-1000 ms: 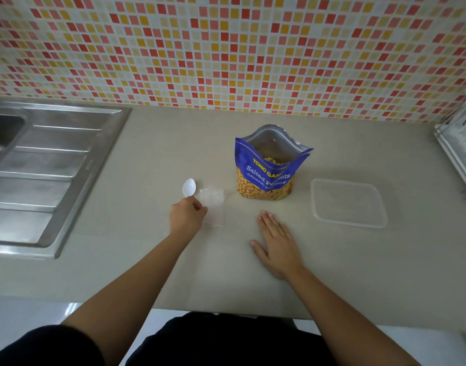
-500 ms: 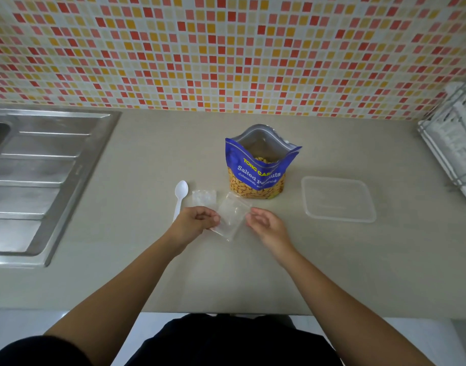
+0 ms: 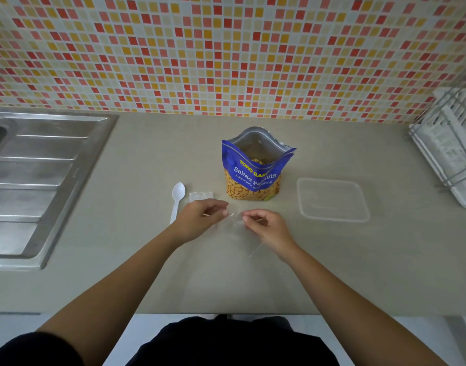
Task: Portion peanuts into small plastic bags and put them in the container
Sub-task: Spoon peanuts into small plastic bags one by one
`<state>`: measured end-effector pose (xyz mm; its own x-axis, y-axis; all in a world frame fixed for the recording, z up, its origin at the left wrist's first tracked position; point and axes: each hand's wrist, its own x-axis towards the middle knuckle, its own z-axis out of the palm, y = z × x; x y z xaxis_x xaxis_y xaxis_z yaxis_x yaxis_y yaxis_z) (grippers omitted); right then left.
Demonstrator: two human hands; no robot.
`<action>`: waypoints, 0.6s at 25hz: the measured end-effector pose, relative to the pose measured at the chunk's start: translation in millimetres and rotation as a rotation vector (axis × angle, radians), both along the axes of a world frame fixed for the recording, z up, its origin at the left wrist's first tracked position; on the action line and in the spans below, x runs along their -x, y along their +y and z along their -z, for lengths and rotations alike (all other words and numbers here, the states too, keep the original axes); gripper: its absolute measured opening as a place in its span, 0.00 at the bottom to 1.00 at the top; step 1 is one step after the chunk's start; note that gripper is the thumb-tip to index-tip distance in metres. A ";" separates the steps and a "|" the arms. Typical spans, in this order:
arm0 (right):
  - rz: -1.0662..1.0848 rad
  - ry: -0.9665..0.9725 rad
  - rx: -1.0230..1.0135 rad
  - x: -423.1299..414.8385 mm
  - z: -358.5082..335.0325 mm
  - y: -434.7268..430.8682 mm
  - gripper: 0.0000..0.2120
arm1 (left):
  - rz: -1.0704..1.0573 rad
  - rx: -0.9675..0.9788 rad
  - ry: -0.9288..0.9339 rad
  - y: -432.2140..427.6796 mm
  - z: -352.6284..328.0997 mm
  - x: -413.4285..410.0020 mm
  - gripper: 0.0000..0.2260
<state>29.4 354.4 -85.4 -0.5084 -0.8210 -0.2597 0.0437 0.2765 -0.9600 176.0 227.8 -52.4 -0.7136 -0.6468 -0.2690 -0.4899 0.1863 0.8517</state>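
Small plastic bag [image 3: 237, 229]: clear, top edge pinched by left hand [image 3: 200, 220] and right hand [image 3: 267, 228], body trailing toward the person; peanut pouch [image 3: 253, 178] upright just behind.

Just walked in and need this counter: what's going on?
A person is pinching a small clear plastic bag with the left hand and right hand, apparently opening it. The open peanut pouch stands behind it, a white spoon and spare bags lie to the left, and the clear container on the right holds nothing yet.
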 end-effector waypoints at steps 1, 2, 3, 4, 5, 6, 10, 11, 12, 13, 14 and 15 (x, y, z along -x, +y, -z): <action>-0.026 0.023 0.005 1.0 -2.8 0.4 0.05 | 0.038 -0.030 0.003 -0.4 -3.8 1.3 0.11; -0.040 0.040 0.009 1.9 -5.7 0.9 0.05 | 0.065 -0.060 0.004 -0.2 -7.0 2.7 0.10; -0.044 0.045 0.010 2.7 -7.8 1.3 0.06 | 0.073 -0.081 0.012 0.3 -9.3 3.9 0.09; -0.045 0.034 0.007 3.7 -9.9 2.1 0.07 | 0.065 -0.102 0.027 0.6 -10.9 4.6 0.08; -0.046 0.011 -0.009 4.6 -11.5 3.1 0.10 | 0.047 -0.144 0.048 1.2 -12.3 4.7 0.08; -0.046 -0.025 -0.036 5.9 -13.3 4.4 0.14 | 0.023 -0.210 0.076 1.6 -13.7 4.4 0.08; -0.012 -0.211 -0.040 10.8 -19.3 11.9 0.22 | -0.091 -0.590 0.212 3.2 -21.7 1.2 0.10; -0.008 -0.226 -0.018 11.3 -20.9 12.9 0.22 | -0.113 -0.692 0.246 5.2 -23.5 0.7 0.10; -0.010 -0.228 0.002 11.5 -22.8 13.4 0.21 | -0.138 -0.795 0.288 7.7 -24.9 0.8 0.10; -0.019 -0.228 0.021 11.5 -25.1 13.1 0.19 | -0.164 -0.891 0.332 10.4 -25.9 1.3 0.10; -0.029 -0.229 0.040 12.0 -27.2 12.9 0.19 | -0.185 -0.960 0.372 12.8 -26.8 2.0 0.10; -0.039 -0.228 0.057 13.0 -29.4 12.5 0.18 | -0.198 -0.976 0.394 14.7 -28.1 2.6 0.10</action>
<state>16.4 366.9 -55.9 -0.4097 -0.8553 -0.3171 0.2516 0.2282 -0.9405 173.4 242.5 -24.3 -0.7687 -0.3906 -0.5065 -0.0949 -0.7134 0.6943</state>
